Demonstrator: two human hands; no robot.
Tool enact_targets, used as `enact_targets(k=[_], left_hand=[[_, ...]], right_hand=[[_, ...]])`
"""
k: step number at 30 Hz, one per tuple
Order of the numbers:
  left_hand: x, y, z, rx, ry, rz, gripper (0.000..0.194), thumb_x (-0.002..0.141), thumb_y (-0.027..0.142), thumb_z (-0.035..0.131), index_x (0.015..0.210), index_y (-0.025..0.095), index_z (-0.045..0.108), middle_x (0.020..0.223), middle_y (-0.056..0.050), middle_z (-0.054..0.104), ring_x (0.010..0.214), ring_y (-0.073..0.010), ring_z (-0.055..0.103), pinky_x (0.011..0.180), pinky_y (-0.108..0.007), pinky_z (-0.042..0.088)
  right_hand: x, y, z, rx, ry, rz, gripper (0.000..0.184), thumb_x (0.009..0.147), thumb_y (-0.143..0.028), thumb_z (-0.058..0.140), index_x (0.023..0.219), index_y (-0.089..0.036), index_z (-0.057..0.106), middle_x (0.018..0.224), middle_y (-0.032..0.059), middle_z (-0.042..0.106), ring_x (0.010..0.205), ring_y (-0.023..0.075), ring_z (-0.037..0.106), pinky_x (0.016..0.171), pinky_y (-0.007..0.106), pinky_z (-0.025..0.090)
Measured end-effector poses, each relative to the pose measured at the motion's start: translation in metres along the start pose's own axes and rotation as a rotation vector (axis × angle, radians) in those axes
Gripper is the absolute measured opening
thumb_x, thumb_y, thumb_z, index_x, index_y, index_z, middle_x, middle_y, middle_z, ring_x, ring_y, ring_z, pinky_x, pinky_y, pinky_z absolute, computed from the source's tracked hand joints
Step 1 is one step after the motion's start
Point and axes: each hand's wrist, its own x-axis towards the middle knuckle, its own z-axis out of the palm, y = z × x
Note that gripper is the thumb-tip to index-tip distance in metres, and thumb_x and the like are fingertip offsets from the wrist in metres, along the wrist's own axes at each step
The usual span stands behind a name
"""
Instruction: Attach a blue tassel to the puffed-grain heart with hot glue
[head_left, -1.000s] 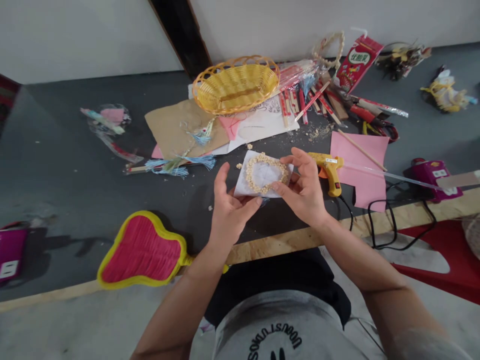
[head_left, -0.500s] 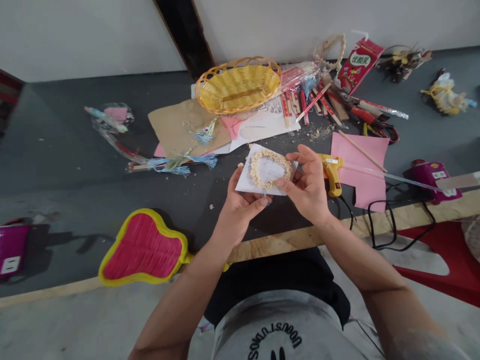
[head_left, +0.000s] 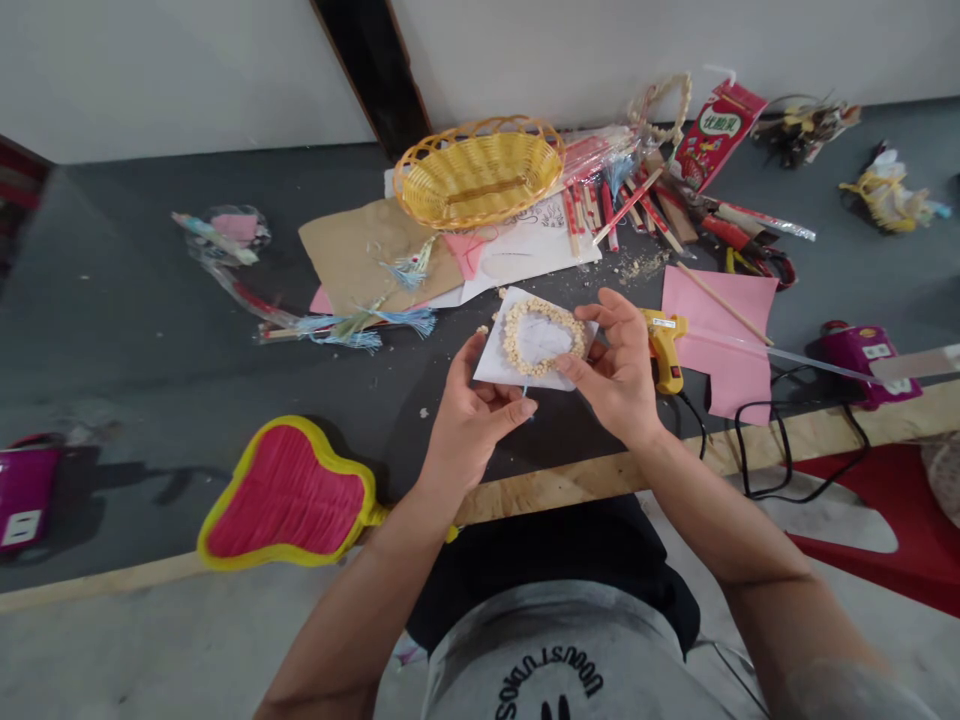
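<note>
A white piece of paper [head_left: 491,362] is held up over the table, with a ring of small cream-coloured beads or pieces [head_left: 514,350] on its face. My right hand [head_left: 619,375] grips its right side, thumb on the ring's lower right and fingers at the edge and behind. Below the lower left edge, my left hand [head_left: 469,415] is curled against the paper, some fingertips hidden beneath it. A bit of blue thread [head_left: 525,392] hangs under the paper near my left thumb. Just right of my right hand lies a yellow glue gun [head_left: 664,352].
Behind my hands stands a yellow woven basket [head_left: 480,180] on sheets of paper. Blue tassels [head_left: 409,320] lie to the left, red-and-wood sticks [head_left: 630,210] at the back. A pink sheet [head_left: 720,300] is at right. A red-and-yellow fan [head_left: 289,495] overhangs the front edge.
The paper with the ring has shifted very slightly to the right. My left thumb has moved a little lower, away from the paper's edge. My right hand keeps its grip.
</note>
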Motion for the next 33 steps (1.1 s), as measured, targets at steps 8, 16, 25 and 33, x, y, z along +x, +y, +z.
enact_targets(k=[8,16,25,33], left_hand=[[0.002,-0.004,-0.003,0.013,0.008,0.044,0.088,0.057,0.022,0.095,0.131,0.027,0.048,0.084,0.005,0.060,0.062,-0.0063,0.054,0.062,-0.022,0.054],[0.001,-0.005,-0.009,0.140,-0.017,0.054,0.096,0.057,0.030,0.095,0.138,0.033,0.042,0.133,-0.006,0.057,0.112,-0.0215,0.064,0.089,-0.031,0.057],[0.003,0.011,-0.015,0.156,-0.050,0.045,0.103,0.066,0.032,0.091,0.149,0.036,0.030,0.112,-0.005,0.069,0.107,-0.0255,0.069,0.095,-0.043,0.056],[0.009,0.009,-0.018,0.176,-0.002,-0.005,0.103,0.059,0.028,0.095,0.144,0.032,0.037,0.104,-0.003,0.070,0.089,-0.0220,0.071,0.080,-0.035,0.060]], right_hand=[[-0.001,-0.002,0.001,0.030,-0.003,0.034,0.067,0.084,-0.044,0.075,0.138,-0.038,0.037,0.128,0.0051,0.055,0.108,0.0198,0.060,0.084,0.037,0.063],[0.000,-0.007,0.001,0.008,0.004,0.034,0.066,0.083,-0.042,0.076,0.137,-0.037,0.038,0.126,0.0054,0.055,0.112,0.0201,0.058,0.084,0.036,0.062],[-0.004,-0.013,0.005,-0.038,-0.064,0.046,0.065,0.085,-0.042,0.073,0.138,-0.038,0.036,0.129,0.0064,0.054,0.100,0.0197,0.060,0.072,0.036,0.062],[-0.006,-0.010,0.006,-0.012,-0.119,-0.022,0.065,0.087,-0.038,0.071,0.140,-0.038,0.035,0.130,0.0056,0.054,0.087,0.0151,0.061,0.065,0.030,0.060]])
